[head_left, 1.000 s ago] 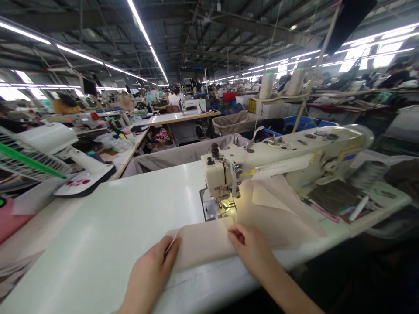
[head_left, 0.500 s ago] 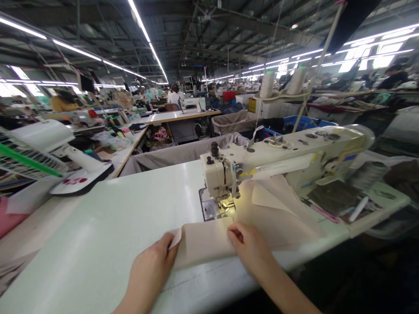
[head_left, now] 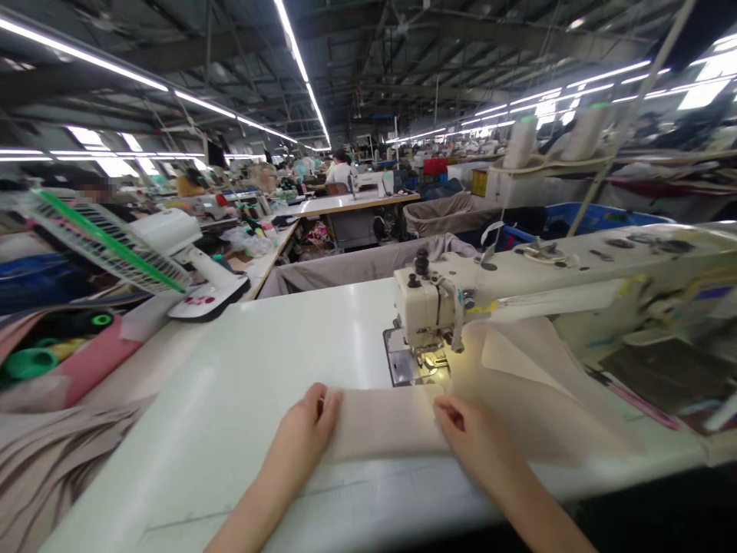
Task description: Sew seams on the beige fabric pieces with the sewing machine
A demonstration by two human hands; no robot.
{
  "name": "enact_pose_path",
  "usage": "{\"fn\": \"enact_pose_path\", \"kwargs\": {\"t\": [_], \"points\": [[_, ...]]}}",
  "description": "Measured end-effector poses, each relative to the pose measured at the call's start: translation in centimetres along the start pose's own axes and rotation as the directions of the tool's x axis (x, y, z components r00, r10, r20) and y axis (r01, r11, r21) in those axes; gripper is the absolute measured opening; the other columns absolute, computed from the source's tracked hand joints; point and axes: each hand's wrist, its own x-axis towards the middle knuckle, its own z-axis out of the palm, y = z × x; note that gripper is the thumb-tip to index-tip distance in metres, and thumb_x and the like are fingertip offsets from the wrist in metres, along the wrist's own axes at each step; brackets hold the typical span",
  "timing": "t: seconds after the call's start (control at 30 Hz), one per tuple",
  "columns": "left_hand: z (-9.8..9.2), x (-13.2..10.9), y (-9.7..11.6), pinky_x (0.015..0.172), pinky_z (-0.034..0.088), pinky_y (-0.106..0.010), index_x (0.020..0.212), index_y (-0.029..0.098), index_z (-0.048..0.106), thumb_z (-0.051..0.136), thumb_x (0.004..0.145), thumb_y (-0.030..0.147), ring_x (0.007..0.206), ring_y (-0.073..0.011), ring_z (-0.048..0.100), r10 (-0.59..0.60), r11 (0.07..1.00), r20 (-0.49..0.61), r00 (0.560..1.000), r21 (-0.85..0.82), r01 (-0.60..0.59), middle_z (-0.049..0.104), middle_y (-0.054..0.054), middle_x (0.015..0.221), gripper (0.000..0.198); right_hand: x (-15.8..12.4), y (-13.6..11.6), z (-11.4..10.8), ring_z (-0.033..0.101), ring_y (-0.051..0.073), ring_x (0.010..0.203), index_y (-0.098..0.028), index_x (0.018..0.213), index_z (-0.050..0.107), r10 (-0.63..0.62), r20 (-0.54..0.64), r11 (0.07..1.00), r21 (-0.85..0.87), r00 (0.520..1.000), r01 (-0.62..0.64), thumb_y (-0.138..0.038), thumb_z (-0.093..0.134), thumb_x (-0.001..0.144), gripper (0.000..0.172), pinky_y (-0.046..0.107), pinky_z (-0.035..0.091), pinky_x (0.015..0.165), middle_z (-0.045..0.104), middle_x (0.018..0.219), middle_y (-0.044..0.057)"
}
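A beige piece of fabric lies across the table in front of the sewing machine. Its left end is pinched between the thumb and fingers of my left hand. My right hand grips the upper edge of the same fabric, just below the lit presser foot. More of the cloth spreads to the right, under the machine's arm. Between my hands the upper edge runs nearly straight, close to the metal needle plate. Whether the edge is under the foot I cannot tell.
A white fan stands at the left, near a pink bag of spools and a heap of beige cloth. Pink-handled snips lie on the right. Behind the table is a grey cloth bin; a person sits farther back.
My view has turned left, so the scene shifts rightward. My left hand has straightened the fabric's left end, which was folded up before. The right hand keeps its hold near the foot.
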Motion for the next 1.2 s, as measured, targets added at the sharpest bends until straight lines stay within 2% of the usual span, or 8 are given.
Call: {"fn": "enact_pose_path", "kwargs": {"t": [0.2,0.43,0.7,0.8,0.87,1.0,1.07,1.2], "points": [[0.4,0.5,-1.0,0.054,0.033,-0.025,0.070,0.023,0.043,0.046,0.094,0.029,0.056,-0.0148,0.053,-0.054,0.991,0.051,0.997,-0.123,0.060,0.053,0.004,0.062,0.025,0.3,1.8,0.1,0.074,0.027,0.089,-0.021,0.102,0.078,-0.001,0.041,0.999,0.053,0.999,-0.001,-0.040,0.051,0.086,0.037,0.034,0.055,0.081,0.079,0.096,0.008],[0.2,0.4,-0.6,0.051,0.031,-0.024,0.069,0.022,0.045,0.048,0.093,0.023,0.052,-0.0129,0.051,-0.065,0.984,0.074,0.995,-0.159,0.076,0.051,0.006,0.061,0.025,0.2,1.3,0.1,0.074,0.029,0.085,-0.019,0.098,0.078,0.065,0.019,0.997,0.051,0.998,-0.066,-0.048,0.046,0.079,0.047,0.038,0.056,0.081,0.079,0.093,0.010],[0.0,0.4,0.4,0.061,0.039,-0.026,0.079,0.020,0.055,0.046,0.100,0.023,0.069,-0.0181,0.064,-0.063,0.995,0.065,0.996,0.083,0.058,0.064,-0.001,0.071,0.023,0.2,1.9,0.3,0.074,0.027,0.089,-0.019,0.104,0.077,0.043,0.042,0.999,-0.021,0.998,-0.042,-0.045,0.044,0.085,0.045,0.035,0.056,0.080,0.078,0.096,0.009],[0.0,-0.1,0.8,0.066,0.044,-0.030,0.098,0.018,0.061,0.049,0.101,0.027,0.083,-0.0231,0.068,-0.035,0.957,0.003,0.999,0.288,0.033,0.070,-0.006,0.090,0.015,-0.1,2.2,0.7,0.072,0.025,0.081,-0.022,0.100,0.075,-0.090,0.010,0.985,-0.146,0.996,0.090,-0.037,0.046,0.091,0.034,0.035,0.056,0.074,0.076,0.090,0.007],[0.0,-0.5,0.8,0.073,0.049,-0.033,0.110,0.020,0.061,0.050,0.100,0.021,0.098,-0.0257,0.066,0.115,0.914,-0.033,0.993,0.396,-0.093,0.068,-0.009,0.110,0.015,-0.2,2.0,0.7,0.069,0.025,0.080,-0.023,0.092,0.073,-0.261,-0.052,0.927,-0.292,0.964,0.235,-0.032,0.046,0.094,0.028,0.037,0.054,0.073,0.073,0.088,0.007],[-0.2,-0.3,1.0,0.085,0.053,-0.037,0.107,0.021,0.066,0.050,0.095,0.007,0.104,-0.0261,0.063,0.397,0.780,0.204,0.895,0.439,-0.446,0.067,-0.008,0.114,0.024,0.1,1.5,-0.4,0.064,0.026,0.099,-0.021,0.091,0.067,-0.600,-0.015,0.717,-0.454,0.800,0.529,-0.019,0.045,0.098,0.023,0.043,0.048,0.091,0.070,0.103,0.008],[-0.2,0.4,1.5,0.082,0.055,-0.039,0.104,0.017,0.067,0.049,0.094,0.006,0.100,-0.0280,0.063,0.380,0.774,0.257,0.889,0.438,-0.458,0.068,-0.010,0.108,0.023,0.2,1.3,-1.0,0.063,0.025,0.103,-0.021,0.097,0.066,-0.648,0.028,0.669,-0.457,0.761,0.586,-0.015,0.045,0.100,0.023,0.046,0.041,0.102,0.070,0.105,0.006],[0.2,3.0,3.9,0.088,0.055,-0.046,0.119,0.011,0.063,0.049,0.100,0.024,0.110,-0.0340,0.062,0.380,0.811,0.164,0.910,0.413,-0.413,0.066,-0.018,0.118,0.027,0.0,1.0,-0.8,0.062,0.024,0.101,-0.023,0.103,0.065,-0.602,0.006,0.713,-0.448,0.799,0.540,-0.018,0.050,0.101,0.016,0.052,0.031,0.112,0.070,0.101,0.004]]}}
